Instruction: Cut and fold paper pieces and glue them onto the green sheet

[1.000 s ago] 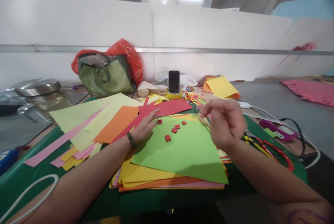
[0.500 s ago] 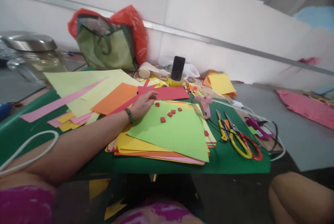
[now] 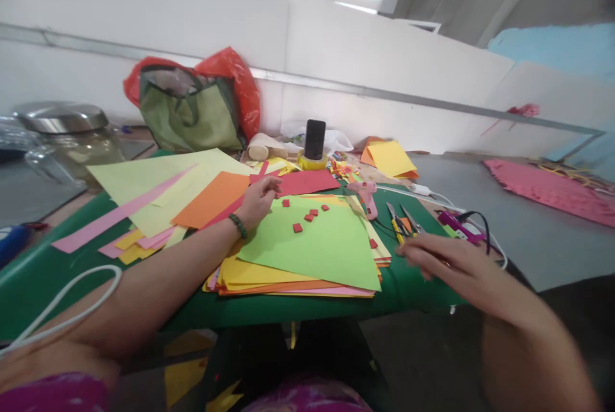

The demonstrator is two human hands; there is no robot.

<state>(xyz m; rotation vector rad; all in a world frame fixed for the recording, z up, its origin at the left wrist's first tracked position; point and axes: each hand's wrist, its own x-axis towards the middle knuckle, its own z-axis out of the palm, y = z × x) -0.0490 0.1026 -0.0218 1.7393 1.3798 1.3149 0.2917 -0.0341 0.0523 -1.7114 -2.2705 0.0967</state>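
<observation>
My left hand [image 3: 258,202] rests at the upper left corner of a light green sheet [image 3: 317,258], beside red paper [image 3: 310,182]. Its fingers are loosely bent, apart, and seem to hold nothing. Several small red paper squares [image 3: 298,228] lie on the green sheet, which tops a stack of coloured paper [image 3: 269,274]. My right hand [image 3: 446,261], blurred by motion, is over the handles of the scissors [image 3: 412,218]; whether it grips them is hidden. Left of the blades lies a yellow-handled cutter [image 3: 396,225]. A pink glue gun [image 3: 368,198] stands behind the stack.
Pale yellow sheets [image 3: 144,191], an orange sheet [image 3: 211,199] and pink strips [image 3: 120,216] cover the left side. A phone [image 3: 314,140] stands at the back. A glass jar [image 3: 72,143], a green bag [image 3: 192,114], a purple device [image 3: 461,227] and white cables surround the work area.
My right hand has come in from the right and now covers the scissors' handles. My left hand stays by the red paper, its fingers more bent. The camera view has tilted up.
</observation>
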